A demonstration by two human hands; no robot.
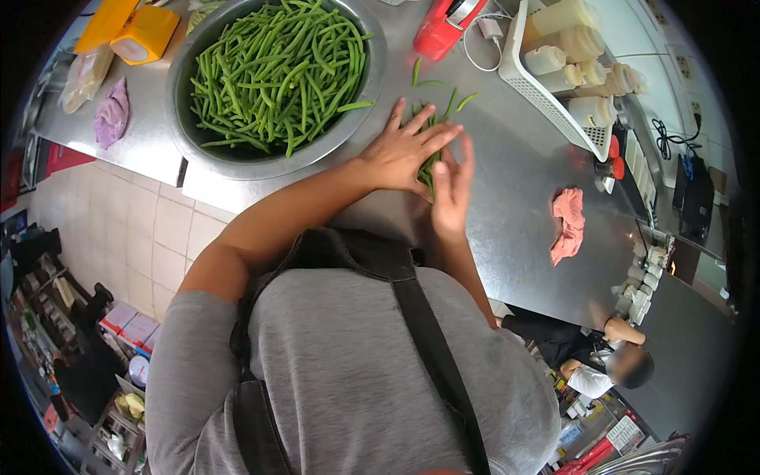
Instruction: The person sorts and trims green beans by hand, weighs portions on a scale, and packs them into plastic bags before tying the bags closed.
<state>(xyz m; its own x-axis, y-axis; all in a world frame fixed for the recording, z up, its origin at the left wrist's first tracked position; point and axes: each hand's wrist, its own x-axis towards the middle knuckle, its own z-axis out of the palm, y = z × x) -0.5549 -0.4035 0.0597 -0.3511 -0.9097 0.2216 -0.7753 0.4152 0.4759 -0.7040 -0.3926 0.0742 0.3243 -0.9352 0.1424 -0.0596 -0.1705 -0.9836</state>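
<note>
A small bunch of green beans (427, 169) lies on the steel table between my two hands. My left hand (402, 152) is spread over the bunch, its fingers stretched and apart, partly covering the beans. My right hand (452, 190) stands on edge along the bunch's right side, fingers extended. Its fingertips overlap those of my left hand from this view. A few loose green beans (451, 103) lie just beyond my fingertips. To the left, a large metal bowl (176, 103) holds a heap of green beans (277, 75).
A pink cloth (568, 226) lies at right, a purple cloth (112, 115) at far left. A white basket (546, 104) of bottles and a red device (445, 30) stand at the back. Yellow containers (145, 35) are at upper left. Another person (590, 376) is at lower right.
</note>
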